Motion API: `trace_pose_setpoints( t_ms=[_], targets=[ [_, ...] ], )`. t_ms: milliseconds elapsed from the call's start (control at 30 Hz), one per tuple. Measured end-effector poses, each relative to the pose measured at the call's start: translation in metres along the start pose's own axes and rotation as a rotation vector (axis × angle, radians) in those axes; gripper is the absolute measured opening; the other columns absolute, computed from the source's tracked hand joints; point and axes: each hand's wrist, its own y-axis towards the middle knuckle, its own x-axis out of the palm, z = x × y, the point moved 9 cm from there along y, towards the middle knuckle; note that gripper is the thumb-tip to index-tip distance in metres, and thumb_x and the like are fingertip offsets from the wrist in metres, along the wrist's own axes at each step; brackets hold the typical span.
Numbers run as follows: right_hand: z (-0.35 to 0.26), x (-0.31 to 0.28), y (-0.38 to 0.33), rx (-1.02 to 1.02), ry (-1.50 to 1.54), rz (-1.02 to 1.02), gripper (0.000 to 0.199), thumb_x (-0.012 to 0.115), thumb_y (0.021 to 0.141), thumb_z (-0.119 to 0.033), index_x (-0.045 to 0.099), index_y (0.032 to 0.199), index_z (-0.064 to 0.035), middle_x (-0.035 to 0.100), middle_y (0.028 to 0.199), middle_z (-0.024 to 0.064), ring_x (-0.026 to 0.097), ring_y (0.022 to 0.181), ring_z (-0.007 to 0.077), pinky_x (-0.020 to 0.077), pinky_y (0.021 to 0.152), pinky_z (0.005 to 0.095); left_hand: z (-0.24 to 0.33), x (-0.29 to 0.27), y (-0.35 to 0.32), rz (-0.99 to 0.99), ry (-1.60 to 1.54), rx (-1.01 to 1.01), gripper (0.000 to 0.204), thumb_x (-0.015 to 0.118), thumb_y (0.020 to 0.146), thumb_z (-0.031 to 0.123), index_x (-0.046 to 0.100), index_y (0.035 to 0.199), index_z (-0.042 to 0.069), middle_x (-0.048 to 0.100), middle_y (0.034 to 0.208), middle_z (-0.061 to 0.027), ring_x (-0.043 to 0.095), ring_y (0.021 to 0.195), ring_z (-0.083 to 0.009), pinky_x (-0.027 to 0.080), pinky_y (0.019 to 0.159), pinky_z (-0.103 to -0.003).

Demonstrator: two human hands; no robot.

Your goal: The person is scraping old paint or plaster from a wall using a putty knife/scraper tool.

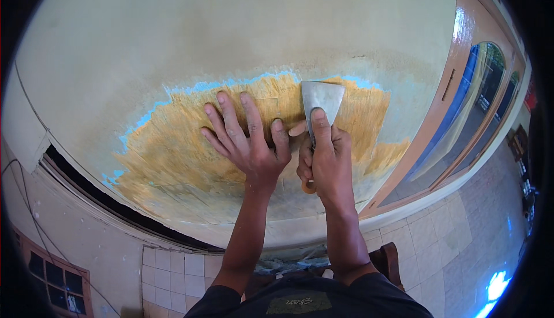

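My right hand (329, 156) grips a putty knife with a wide grey metal blade (323, 96). The thumb presses along the blade, and an orange handle end (309, 187) pokes out below the fist. The blade's broad edge lies at the upper border of a scraped, yellow-brown patch (190, 139) on the wall. To the left, my left hand (245, 136) rests flat on this patch, fingers spread. A ragged light-blue paint edge (231, 83) runs along the top of the patch, below the pale, stained paint of the wall (259, 24).
A wooden-framed door or window (444, 116) with glass and a blue curtain stands at the right. Pale tiles (433, 231) cover the floor. A dark gap (115, 202) runs along the wall's lower left. Cables (34, 220) and a small paned window (55, 277) are at far left.
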Motion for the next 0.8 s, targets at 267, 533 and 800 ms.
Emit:
trace_pose_setpoints(
  t_ms=[267, 533, 800],
  targets=[
    [0.000, -0.007, -0.002, 0.002, -0.028, 0.005, 0.050, 0.044, 0.109, -0.039, 0.064, 0.088, 0.0018, 0.041, 0.048, 0.0000, 0.037, 0.035, 0.0080, 0.0277, 0.034, 0.0272, 0.002, -0.003, 0.000, 0.014, 0.013, -0.001, 0.060, 0.041, 0.103, 0.044, 0.054, 0.143, 0.002, 0.039, 0.156, -0.0257, 0.028, 0.147, -0.0489, 0.010, 0.119, -0.062],
    [0.001, -0.008, -0.002, 0.021, -0.012, -0.009, 0.048, 0.044, 0.110, -0.038, 0.063, 0.088, 0.0006, 0.041, 0.048, -0.0005, 0.037, 0.035, 0.0078, 0.0271, 0.034, 0.0270, 0.002, -0.002, -0.001, 0.019, 0.013, -0.003, 0.060, 0.042, 0.102, 0.044, 0.054, 0.143, 0.002, 0.039, 0.156, -0.0256, 0.027, 0.148, -0.0485, 0.009, 0.120, -0.062],
    [0.000, -0.010, 0.000, 0.019, -0.047, -0.015, 0.051, 0.044, 0.109, -0.040, 0.065, 0.088, 0.0012, 0.041, 0.048, -0.0002, 0.038, 0.034, 0.0078, 0.0281, 0.034, 0.0267, 0.004, -0.002, 0.000, 0.003, 0.017, -0.002, 0.060, 0.041, 0.103, 0.044, 0.054, 0.144, 0.002, 0.036, 0.158, -0.0253, 0.027, 0.148, -0.0485, 0.009, 0.119, -0.063]
  ],
)
